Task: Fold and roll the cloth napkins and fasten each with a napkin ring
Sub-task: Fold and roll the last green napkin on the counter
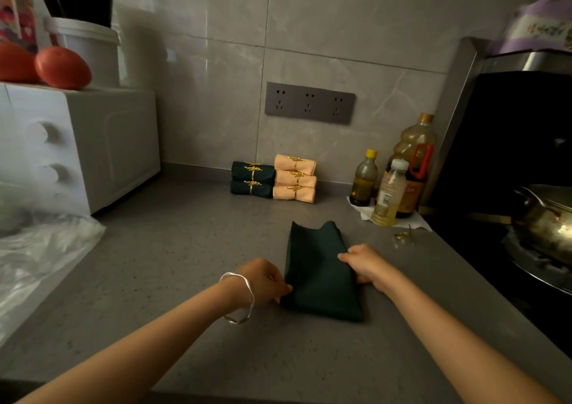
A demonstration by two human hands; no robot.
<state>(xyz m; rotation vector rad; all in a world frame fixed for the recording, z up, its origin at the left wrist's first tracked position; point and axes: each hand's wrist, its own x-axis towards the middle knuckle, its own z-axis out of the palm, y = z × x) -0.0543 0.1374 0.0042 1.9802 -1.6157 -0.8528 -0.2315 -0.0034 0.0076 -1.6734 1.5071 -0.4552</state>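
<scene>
Both long edges of a folded dark green napkin (318, 276) are held. The left hand (266, 279), a silver bracelet (240, 298) on its wrist, pinches the left edge close to the near corner with curled fingers. The right hand (365, 267) grips the right edge about midway, fingers curled onto the cloth. The napkin lies flat on the grey table (173, 248) as a long strip running from near to far, its far end slightly wavy.

Right of the napkin, a loose gold napkin ring (402, 238) lies on the table. Just beyond it, three bottles (390, 196) stand on white paper. Against the far wall sit two green rolls (252, 179) stacked beside three peach rolls (295, 179), each fastened with a gold ring. A grey socket panel (309, 103) is on the tiles above them. A white appliance (93, 146) with red fruit (62, 67) on top stands at the left, clear plastic (40, 255) lying near it. A metal pot (544, 217) sits on the stove at the right.
</scene>
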